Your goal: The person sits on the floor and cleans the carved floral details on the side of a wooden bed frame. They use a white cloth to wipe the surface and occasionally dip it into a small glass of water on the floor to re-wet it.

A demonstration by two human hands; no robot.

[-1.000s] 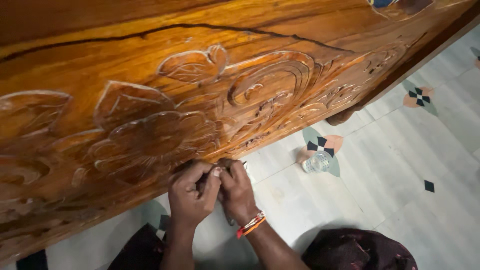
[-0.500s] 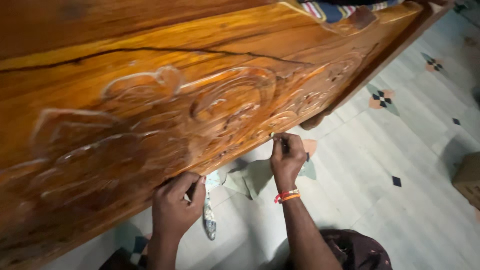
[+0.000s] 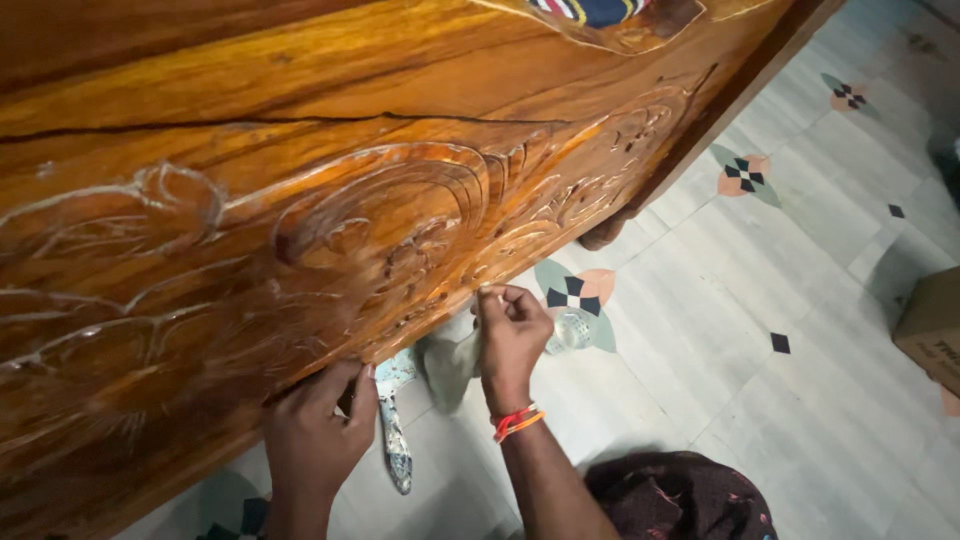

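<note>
along the lower edge of the glossy orange-brown carved wooden panel (image 3: 330, 230), both hands are at work on the finish. the left hand (image 3: 318, 432) curls its fingers up under the rim, gripping the wood itself and nothing else that i can see. the right hand (image 3: 512, 335) is nearly closed, fingertips pinched together against the carving; something small may be pinched there, but i cannot tell what. this looks like the step of working along the relief by the bottom edge, and a further pass would call for light, steady pressure that follows the grooves, with the left hand bracing the panel.

on the pale grey tiled floor (image 3: 800, 260), with its coloured diamond insets, lie a paint-flecked narrow scraper-like tool (image 3: 397, 440), a crumpled greyish cloth (image 3: 450, 365) and a small clear glass jar (image 3: 572, 328). a brown cardboard box (image 3: 930, 325) sits at the right edge.
</note>
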